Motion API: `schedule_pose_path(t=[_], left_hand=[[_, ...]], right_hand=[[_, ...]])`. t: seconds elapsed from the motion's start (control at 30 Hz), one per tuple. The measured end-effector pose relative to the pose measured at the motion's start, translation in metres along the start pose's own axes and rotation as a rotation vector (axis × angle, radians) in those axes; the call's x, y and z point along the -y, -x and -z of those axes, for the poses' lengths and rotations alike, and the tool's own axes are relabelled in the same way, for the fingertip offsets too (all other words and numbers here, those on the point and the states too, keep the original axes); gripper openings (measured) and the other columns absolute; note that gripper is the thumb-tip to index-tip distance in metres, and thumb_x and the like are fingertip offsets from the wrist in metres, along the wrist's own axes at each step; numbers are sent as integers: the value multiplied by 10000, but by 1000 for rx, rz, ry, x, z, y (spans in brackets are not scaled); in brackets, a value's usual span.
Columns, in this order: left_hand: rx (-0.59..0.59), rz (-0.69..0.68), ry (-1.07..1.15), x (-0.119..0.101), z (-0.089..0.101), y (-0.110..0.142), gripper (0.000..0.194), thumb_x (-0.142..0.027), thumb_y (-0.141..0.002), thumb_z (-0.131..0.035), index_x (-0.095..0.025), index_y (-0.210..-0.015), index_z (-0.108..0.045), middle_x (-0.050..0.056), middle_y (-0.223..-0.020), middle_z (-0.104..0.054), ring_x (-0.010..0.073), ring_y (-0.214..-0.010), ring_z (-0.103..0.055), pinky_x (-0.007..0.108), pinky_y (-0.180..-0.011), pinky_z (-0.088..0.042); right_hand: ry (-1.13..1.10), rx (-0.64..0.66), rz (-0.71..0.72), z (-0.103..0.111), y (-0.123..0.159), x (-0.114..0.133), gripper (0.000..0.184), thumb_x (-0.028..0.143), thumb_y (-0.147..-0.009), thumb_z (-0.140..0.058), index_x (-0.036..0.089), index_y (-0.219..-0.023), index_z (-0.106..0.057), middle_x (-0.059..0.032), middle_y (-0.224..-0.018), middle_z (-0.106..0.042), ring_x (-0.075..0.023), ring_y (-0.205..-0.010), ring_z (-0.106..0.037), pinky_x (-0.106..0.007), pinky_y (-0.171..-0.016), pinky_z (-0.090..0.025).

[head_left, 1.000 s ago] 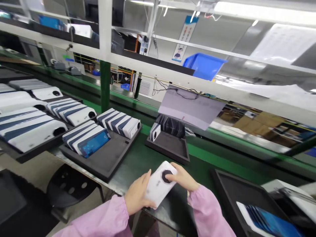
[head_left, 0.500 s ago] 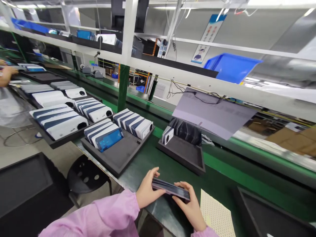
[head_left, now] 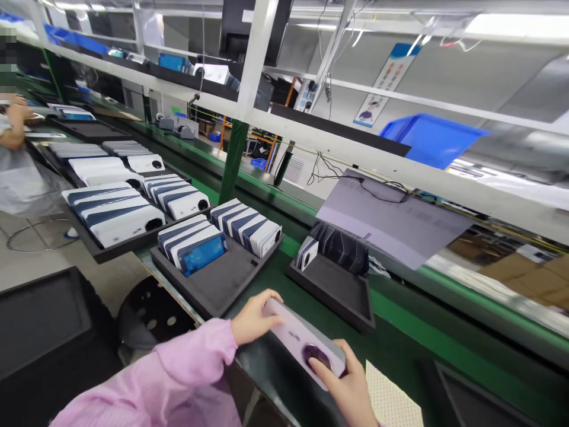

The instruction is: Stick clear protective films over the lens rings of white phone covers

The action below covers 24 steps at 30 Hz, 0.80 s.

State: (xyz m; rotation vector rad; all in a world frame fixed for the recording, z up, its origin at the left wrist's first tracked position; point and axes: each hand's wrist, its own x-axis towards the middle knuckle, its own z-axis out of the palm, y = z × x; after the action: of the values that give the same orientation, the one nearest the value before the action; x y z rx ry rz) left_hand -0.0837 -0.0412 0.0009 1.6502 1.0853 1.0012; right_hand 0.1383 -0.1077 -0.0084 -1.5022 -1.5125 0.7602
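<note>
Pinkish-white rectangular slab point(head_left: 288, 333) with a dark round disc near one short end. Lies in both hands over the dark green worktable point(head_left: 272, 286), close to the near edge, tilted, disc side facing the camera. Impossible to tell whether one piece or several pressed together, or whether touching the tabletop.

Gripped at the short end away from the disc by the left hand point(head_left: 254, 320), thumb on the face, fingers over the far long side. Gripped at the other short end by the right hand point(head_left: 349, 379), thumb laid across the disc, forefinger by the far corner. Both hands closed on the slab, opened only as wide as its body. Around the left wrist, a gathered pink cloth sleeve point(head_left: 191, 359).

Beyond the left hand, with its near corner close to the near edge of the worktable, a shallow black tray point(head_left: 217, 284), carrying two leaning rows of thin white and dark-blue panels point(head_left: 242, 222), fronted in one row by a bright blue panel point(head_left: 202, 255). Toward the far edge of the worktable, a smaller black tray point(head_left: 338, 287), with a few white panels point(head_left: 306, 254) at its left end and dark glossy sheets point(head_left: 342, 246) along its far edge. Just beside the right hand, a cream dotted sheet point(head_left: 393, 397).
</note>
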Motion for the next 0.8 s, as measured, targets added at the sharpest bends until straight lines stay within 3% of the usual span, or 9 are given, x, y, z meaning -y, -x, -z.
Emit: schedule_pose_path(t=[0.13, 0.3, 0.37, 0.43, 0.5, 0.53, 0.63, 0.73, 0.8], left_hand=[[60, -85, 21, -17, 52, -25, 342, -282, -672, -674, -163, -951, -516, -14, -771, -590, 142, -689, -576, 246, -611, -475], [-54, -194, -109, -15, 110, -28, 273, -295, -718, -645, -180, -937, -530, -4, -825, -584, 140, -716, -561, 270, -667, -477], [-92, -254, -176, -8, 129, -15, 173, -308, -764, -597, -190, -884, -557, 4, -800, -605, 151, -728, -576, 305, -717, -484], [-98, -332, -227, 0, 145, 4, 138, -329, -806, -553, -200, -830, -595, 48, -849, -653, 181, -826, -606, 351, -811, -478], [4, -435, -264, 5, 157, 24, 127, -320, -814, -549, -229, -787, -634, 60, -846, -706, 194, -860, -641, 364, -842, -491], [101, -561, -348, 7, 161, 33, 158, -269, -854, -492, -242, -852, -648, 73, -909, -720, 198, -904, -647, 388, -869, -488], [252, -793, -556, 2, 168, 52, 228, -176, -846, -502, -275, -989, -650, 94, -1021, -715, 246, -997, -635, 461, -906, -475], [321, -793, -512, -11, 171, 57, 243, -174, -832, -521, -283, -1004, -654, 97, -1009, -720, 259, -978, -648, 460, -885, -498], [341, -713, -427, -18, 173, 54, 212, -189, -840, -504, -283, -932, -671, 85, -988, -727, 250, -969, -653, 450, -886, -503]], right_hand=[[-297, 116, 62, -27, -22, 42, 422, 412, -631, -703, 207, -950, -519, 2, -756, -603, -179, -650, -556, -275, -597, -445], [-325, 203, 148, -71, -61, 68, 361, 358, -712, -655, 182, -1016, -572, -82, -982, -637, -241, -904, -590, -376, -846, -443], [-325, 326, 235, -85, -71, 70, 395, 372, -695, -684, 199, -1039, -595, -105, -1112, -614, -264, -1036, -563, -420, -953, -381], [-416, 551, 278, -96, -80, 67, 546, 447, -599, -758, 217, -1070, -604, -117, -1293, -511, -295, -1194, -468, -444, -1028, -300], [-590, 763, 184, -105, -86, 62, 743, 581, -508, -761, 232, -1136, -574, -124, -1390, -406, -311, -1253, -409, -451, -1016, -310], [-666, 823, 93, -109, -90, 60, 797, 643, -506, -725, 236, -1168, -552, -130, -1394, -397, -304, -1241, -425, -443, -986, -345], [-690, 915, -196, -119, -98, 57, 754, 627, -548, -712, 223, -1165, -558, -116, -1209, -565, -215, -993, -594, -339, -821, -459], [-622, 1102, -377, -125, -102, 62, 643, 443, -427, -838, 145, -968, -660, -28, -819, -670, -107, -637, -601, -223, -638, -470], [-674, 1214, -476, -127, -97, 68, 584, 386, -362, -859, 103, -840, -679, -6, -687, -660, -90, -544, -577, -206, -575, -463]])
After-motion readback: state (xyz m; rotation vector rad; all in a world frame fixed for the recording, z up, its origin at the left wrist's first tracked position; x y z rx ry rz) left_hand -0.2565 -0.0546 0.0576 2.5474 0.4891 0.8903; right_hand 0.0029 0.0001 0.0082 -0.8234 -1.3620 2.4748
